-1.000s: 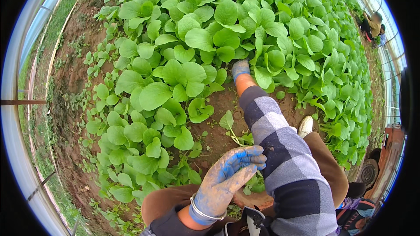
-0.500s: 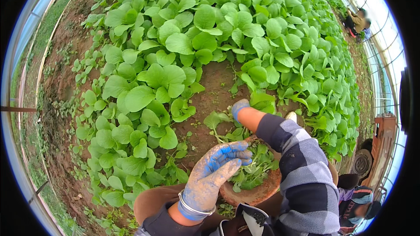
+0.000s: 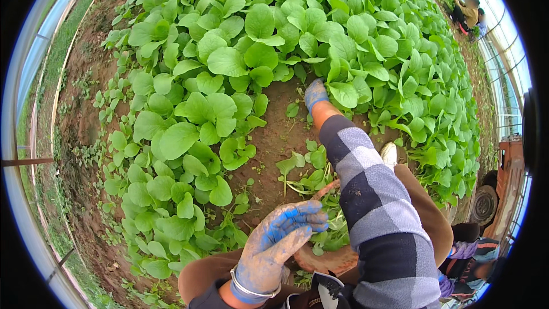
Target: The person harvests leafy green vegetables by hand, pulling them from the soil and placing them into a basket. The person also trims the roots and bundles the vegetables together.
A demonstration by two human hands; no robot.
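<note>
My left hand [image 3: 280,240], in a muddy blue glove with a pale ring at the wrist, hovers over the near-left rim of a reddish-brown bowl [image 3: 326,261]. Its fingers are extended with the thumb apart, and nothing shows in it. Picked leafy greens [image 3: 334,234] lie in the bowl, partly covered by my right sleeve. My right hand [image 3: 315,95], also in a blue glove, reaches out to the base of the leafy green plants [image 3: 343,71] at the far edge of the bare soil. Its fingertips are hidden. Loose greens [image 3: 311,178] lie on the soil beyond the bowl.
Dense rows of leafy plants [image 3: 257,23] surround a patch of brown soil [image 3: 269,149]. My light shoe [image 3: 389,153] stands right of my arm. A rusty cart [image 3: 510,186] with a wheel [image 3: 485,203] is at the right. Other people [image 3: 469,11] crouch at the far right and lower right.
My right hand has moved forward, from the loose greens near the bowl to the standing plants beyond. My left hand has stayed about where it was, over the bowl's edge.
</note>
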